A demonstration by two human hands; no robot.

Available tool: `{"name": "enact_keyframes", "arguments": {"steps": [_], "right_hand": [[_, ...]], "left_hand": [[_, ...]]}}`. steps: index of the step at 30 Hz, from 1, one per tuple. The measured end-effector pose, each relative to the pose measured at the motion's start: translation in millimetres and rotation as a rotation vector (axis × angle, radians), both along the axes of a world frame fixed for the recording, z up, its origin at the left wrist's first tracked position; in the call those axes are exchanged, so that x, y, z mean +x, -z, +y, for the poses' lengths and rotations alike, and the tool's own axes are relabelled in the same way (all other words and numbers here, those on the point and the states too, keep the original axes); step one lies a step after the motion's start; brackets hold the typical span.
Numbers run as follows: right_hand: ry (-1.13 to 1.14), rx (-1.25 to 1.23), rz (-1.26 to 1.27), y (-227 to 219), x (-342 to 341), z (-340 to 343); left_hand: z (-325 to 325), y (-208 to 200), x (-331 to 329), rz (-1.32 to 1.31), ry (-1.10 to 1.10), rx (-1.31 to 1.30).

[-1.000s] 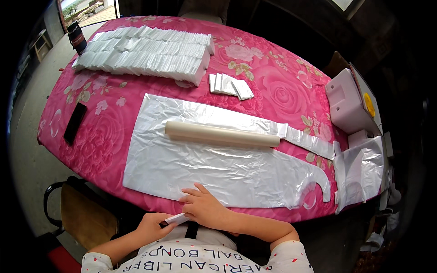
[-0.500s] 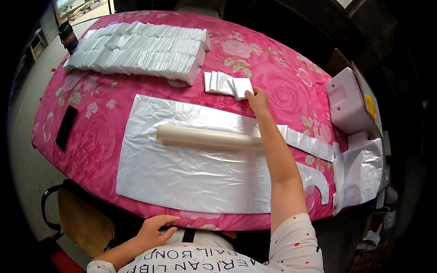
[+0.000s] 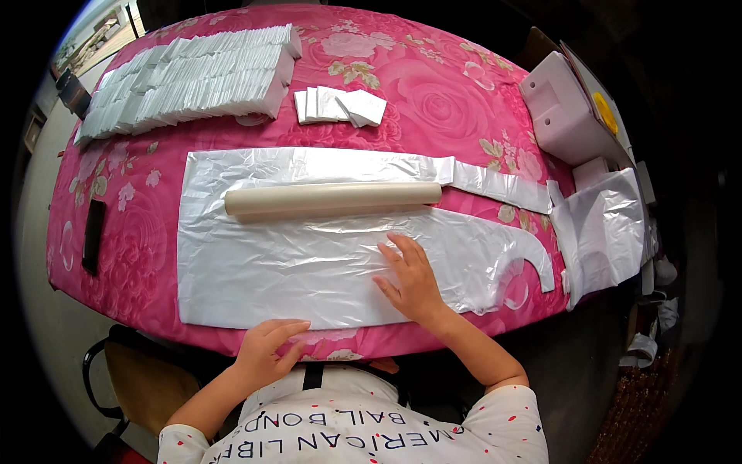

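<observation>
A white plastic apron-like sheet [image 3: 294, 271] lies flat on the table, with a curved cut-out and narrow straps at its right end. Across its upper half rests a pale cream roller [image 3: 332, 199]. My right hand [image 3: 410, 278] is over the sheet just below the roller, fingers spread and holding nothing. Near the sheet's front edge is my left hand [image 3: 272, 348], fingers apart and empty. Beyond the sheet, several folded white plastic packets [image 3: 340, 106] overlap in a short row.
Rows of folded white packets [image 3: 185, 81] fill the far left, beside a dark jar [image 3: 73, 94]. A black phone-like slab [image 3: 93, 237] lies left on the pink flowered tablecloth [image 3: 440, 100]. At right stand a white foam box [image 3: 560, 108] and hanging plastic [image 3: 603, 232]. A chair [image 3: 151, 379] stands front left.
My right hand has let go of the end packet in the short row and come back over the sheet. My left hand has moved up slightly to the sheet's front edge.
</observation>
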State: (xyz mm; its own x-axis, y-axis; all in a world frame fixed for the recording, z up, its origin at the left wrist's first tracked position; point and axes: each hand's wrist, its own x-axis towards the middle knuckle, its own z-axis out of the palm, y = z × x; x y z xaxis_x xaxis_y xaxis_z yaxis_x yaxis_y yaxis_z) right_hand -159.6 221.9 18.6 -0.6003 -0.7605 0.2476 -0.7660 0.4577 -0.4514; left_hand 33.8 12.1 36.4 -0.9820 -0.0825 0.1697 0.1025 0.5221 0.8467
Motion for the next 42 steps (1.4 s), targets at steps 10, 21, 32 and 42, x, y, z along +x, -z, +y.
{"name": "enact_keyframes", "arguments": {"steps": [10, 21, 32, 42], "right_hand": [[0.104, 0.316, 0.008, 18.5, -11.4, 75.5], [0.564, 0.337, 0.185, 31.6, -108.9, 214.5], [0.731, 0.286, 0.335, 4.9, -127.0, 239.4], [0.611, -0.509, -0.643, -44.9, -71.8, 197.6]], "left_hand": [[15.6, 1.6, -135.4, 0.227, 0.018, -0.489], [-20.1, 28.9, -183.7, 0.052, -0.07, -0.711], [70.7, 7.4, -163.9, 0.173, 0.612, -0.802], [92.6, 16.5, -163.3, 0.218, 0.612, -0.659]]}}
